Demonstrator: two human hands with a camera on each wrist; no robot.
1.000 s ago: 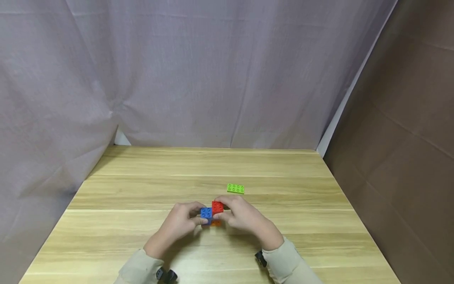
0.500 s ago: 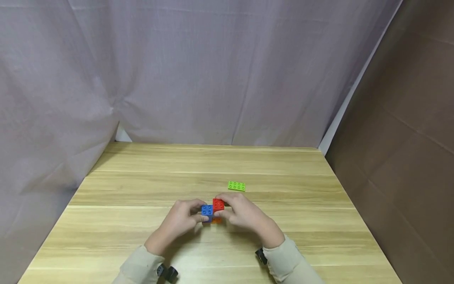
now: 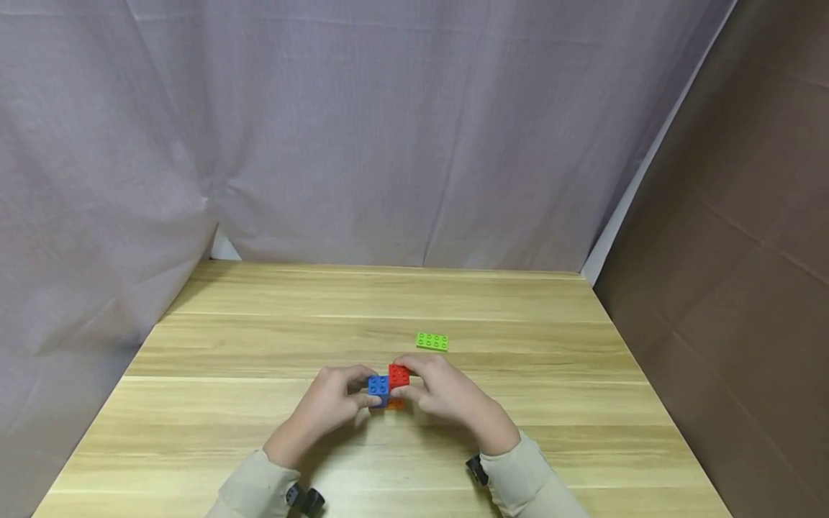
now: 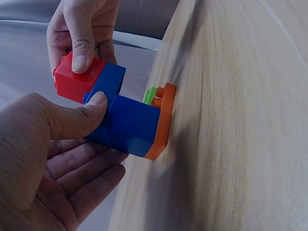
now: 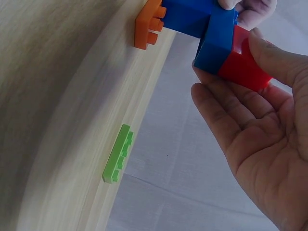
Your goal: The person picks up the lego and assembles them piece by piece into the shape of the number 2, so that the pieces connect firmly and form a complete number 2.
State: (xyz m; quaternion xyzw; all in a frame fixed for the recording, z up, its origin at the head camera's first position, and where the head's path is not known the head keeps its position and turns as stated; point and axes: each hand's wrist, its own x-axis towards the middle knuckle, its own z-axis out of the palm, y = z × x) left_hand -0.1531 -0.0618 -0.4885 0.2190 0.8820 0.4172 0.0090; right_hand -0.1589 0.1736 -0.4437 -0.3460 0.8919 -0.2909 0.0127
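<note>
A small toy-brick stack stands between the two hands: an orange base plate (image 4: 163,122) low at the table, a blue brick (image 4: 132,122) on it, and a second blue brick (image 5: 215,41) above, jutting out to the right. On that overhang sits a red brick (image 3: 398,375). My left hand (image 3: 327,403) pinches the upper blue brick, its thumb (image 4: 96,108) across the near side and the other fingers behind. With thumb and fingers, my right hand (image 3: 447,388) grips the red brick. Several studs of the orange plate show bare beneath the overhang.
A flat light-green plate with studs (image 3: 432,342) lies on the wooden table (image 3: 259,345), just beyond the right hand. Grey cloth (image 3: 324,129) hangs behind the table, and a brown cloth (image 3: 725,252) hangs along the right side.
Both hands keep their hold on the stack, with no clear finger movement. The whole head view shifts only slightly.
</note>
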